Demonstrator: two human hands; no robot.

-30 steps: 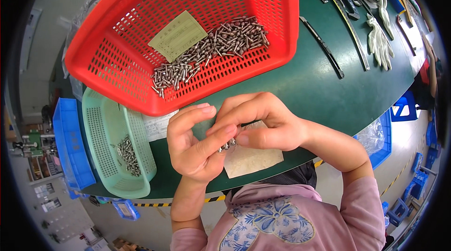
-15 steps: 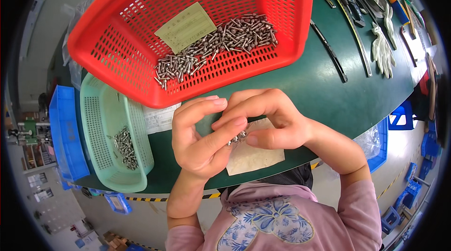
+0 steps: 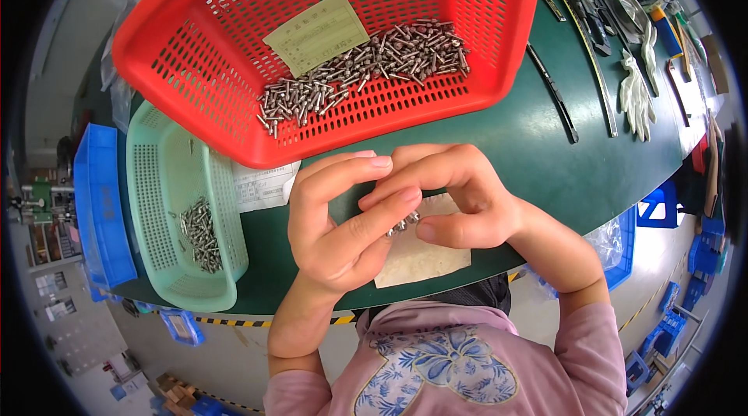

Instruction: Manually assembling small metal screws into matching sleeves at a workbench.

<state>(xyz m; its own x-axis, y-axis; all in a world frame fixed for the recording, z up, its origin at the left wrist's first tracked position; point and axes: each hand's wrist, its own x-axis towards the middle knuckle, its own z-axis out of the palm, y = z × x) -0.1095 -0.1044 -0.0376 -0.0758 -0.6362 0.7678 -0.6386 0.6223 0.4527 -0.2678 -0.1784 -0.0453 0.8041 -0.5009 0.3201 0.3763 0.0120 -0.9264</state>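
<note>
My left hand [image 3: 339,221] and my right hand [image 3: 460,198] meet over the front of the green table [image 3: 545,159], fingertips touching. Between them they pinch a few small metal screws [image 3: 403,223], held just above a beige paper sheet [image 3: 425,256]. A big red basket [image 3: 234,42] stands tilted behind my hands; a heap of the same metal screws [image 3: 366,69] and a yellowish paper slip [image 3: 315,33] lie in it. To the left, a pale green basket [image 3: 156,174] holds a smaller pile of screws [image 3: 201,233].
A blue bin [image 3: 101,206] stands left of the green basket. A printed white sheet [image 3: 261,186] lies between the baskets. White gloves [image 3: 635,96], long dark metal strips [image 3: 553,93] and hand tools lie at the far right. Blue stools stand on the floor at the right.
My hands stay together on the screws, fingers shifting slightly. The view has tilted, so the baskets sit a little further right and lower in the picture.
</note>
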